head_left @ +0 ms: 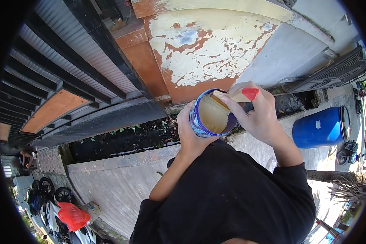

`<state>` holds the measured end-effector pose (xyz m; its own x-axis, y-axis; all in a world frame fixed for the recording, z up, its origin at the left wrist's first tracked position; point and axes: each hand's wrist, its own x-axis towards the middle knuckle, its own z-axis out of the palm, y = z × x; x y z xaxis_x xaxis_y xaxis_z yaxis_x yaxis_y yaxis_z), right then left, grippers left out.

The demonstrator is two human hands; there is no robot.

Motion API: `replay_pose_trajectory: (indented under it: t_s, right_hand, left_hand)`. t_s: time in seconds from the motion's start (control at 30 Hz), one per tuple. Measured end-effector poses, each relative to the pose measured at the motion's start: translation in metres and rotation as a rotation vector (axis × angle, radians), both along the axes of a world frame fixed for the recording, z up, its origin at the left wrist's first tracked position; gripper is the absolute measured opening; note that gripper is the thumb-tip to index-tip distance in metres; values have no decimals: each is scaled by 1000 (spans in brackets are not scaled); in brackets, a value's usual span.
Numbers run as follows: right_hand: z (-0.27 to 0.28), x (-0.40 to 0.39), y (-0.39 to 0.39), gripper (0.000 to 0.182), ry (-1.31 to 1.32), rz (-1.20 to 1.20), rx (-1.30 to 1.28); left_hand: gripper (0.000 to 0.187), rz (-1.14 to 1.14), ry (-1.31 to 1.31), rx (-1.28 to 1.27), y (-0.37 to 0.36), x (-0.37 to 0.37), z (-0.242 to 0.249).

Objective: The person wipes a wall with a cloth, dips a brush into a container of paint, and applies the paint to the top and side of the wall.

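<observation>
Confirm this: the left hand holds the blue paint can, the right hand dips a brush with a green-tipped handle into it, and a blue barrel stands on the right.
Not quite. The head view shows the brush handle tipped red, not green. The rest holds: the left hand holds the blue paint can, the right hand dips the brush into it, and a blue barrel stands on the right.

Left hand (190, 134) grips paint can (210, 114) from below. Right hand (258, 112) holds brush (236, 96), bristles dipped in can's cream paint. Peeling pillar (203, 53) just behind can; blue barrel (322, 127) right of it.
</observation>
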<state>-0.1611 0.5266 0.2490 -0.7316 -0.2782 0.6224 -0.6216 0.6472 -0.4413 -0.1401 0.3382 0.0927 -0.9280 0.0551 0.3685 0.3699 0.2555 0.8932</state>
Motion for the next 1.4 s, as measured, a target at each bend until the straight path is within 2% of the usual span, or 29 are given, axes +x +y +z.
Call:
replay_pose_trajectory:
  t_s: [0.2,0.43,0.63,0.7,0.87,0.93,1.07,1.4]
  right_hand:
    - [-5,-7,4,19,22,34,126]
    - [-15,-16,9,19,-39,38,138]
    - [-11,-16,19,18,-100,-28,32]
    - [-6,-13,24,17,-191,-112,-171]
    - [9,-9,23,16,-192,-97,-181]
    - [1,-18,24,19,109,20,69]
    - [-4,-14,20,19,99,20,152]
    - [-7,-17,16,21,117,24,170]
  left_hand:
    - [118,7,58,-48,8,-8,4]
    - [119,-2,110,-92,15,-14,7]
    - [119,-7,82,-87,20,-16,8]
    - [119,-3,67,-84,20,-15,8]
    - [120,-3,85,-69,24,-18,8]
    - [120,-2,100,-59,25,-18,9]
    - [120,-2,106,-76,24,-19,9]
    - [120,-8,89,-87,24,-24,11]
